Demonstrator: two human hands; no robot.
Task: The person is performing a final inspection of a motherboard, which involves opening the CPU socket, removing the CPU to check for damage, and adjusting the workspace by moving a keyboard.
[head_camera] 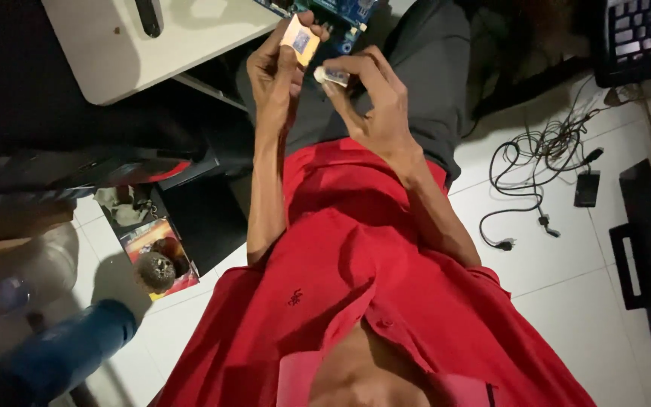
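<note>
Between both hands (325,83), a small chip (300,40).

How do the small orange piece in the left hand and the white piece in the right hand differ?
The orange square chip is flat, with a dark centre; the white piece is paler and longer. The left hand holds the chip higher, face toward the camera; the right hand holds the white piece sideways. Both are pinched by fingertips.

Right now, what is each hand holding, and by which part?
The left hand pinches a small flat orange square chip by its lower edges. The right hand holds a small white tube by its rear end, between fingertips.
</note>
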